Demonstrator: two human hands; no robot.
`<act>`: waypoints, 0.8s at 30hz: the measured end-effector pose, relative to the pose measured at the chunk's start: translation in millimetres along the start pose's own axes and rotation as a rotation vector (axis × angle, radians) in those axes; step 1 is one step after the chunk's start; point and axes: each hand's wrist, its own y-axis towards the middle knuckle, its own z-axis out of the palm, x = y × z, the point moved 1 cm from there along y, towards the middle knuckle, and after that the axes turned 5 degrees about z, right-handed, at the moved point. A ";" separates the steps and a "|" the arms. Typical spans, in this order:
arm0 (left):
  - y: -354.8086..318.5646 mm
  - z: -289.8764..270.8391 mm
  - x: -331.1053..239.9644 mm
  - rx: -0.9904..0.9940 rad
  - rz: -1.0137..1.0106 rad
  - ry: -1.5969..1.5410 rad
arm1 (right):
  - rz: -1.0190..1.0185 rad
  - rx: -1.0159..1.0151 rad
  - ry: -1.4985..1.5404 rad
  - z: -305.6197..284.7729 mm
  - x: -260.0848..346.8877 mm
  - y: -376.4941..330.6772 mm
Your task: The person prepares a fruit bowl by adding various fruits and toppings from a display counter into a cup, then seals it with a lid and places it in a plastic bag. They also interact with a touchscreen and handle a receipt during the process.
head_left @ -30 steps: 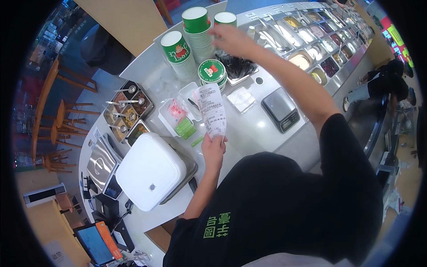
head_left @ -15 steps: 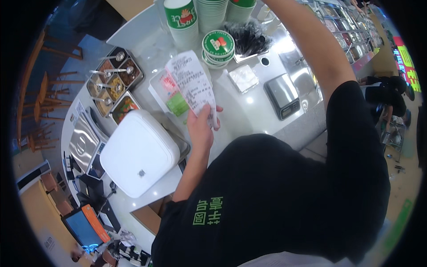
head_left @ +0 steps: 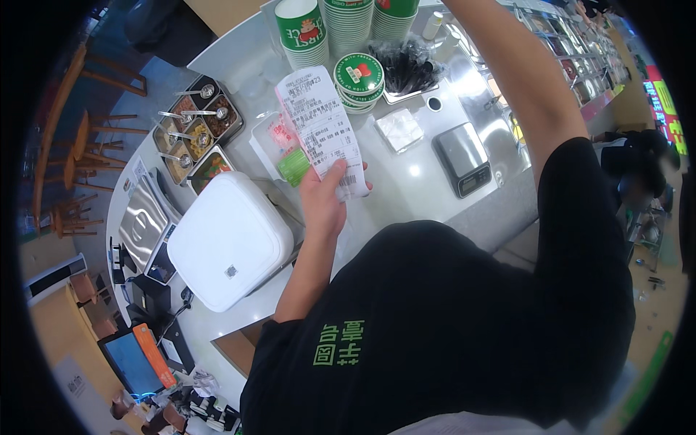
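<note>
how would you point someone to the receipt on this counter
Start at the big white square box at the near left of the grey counter. Just right of it the left hand is raised in a grip on a long white printed paper slip. It is the only paper held up off the counter.

Curved grey bench point(head_left: 428, 181) running across a shop interior; wooden chairs point(head_left: 72, 145) standing at left; overhead light glaring off the steel counter point(head_left: 500, 138).
</note>
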 end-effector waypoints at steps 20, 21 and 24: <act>-13.8 57.6 12.0 0.156 0.087 0.116 | 0.309 -0.277 1.165 -125.2 -62.8 -249.6; -17.4 65.8 17.8 0.156 0.086 0.125 | 0.448 -0.241 1.406 -144.6 -24.0 -287.1; -21.7 115.7 46.3 0.289 0.030 0.162 | 0.587 -0.182 1.950 -156.0 -10.3 -423.0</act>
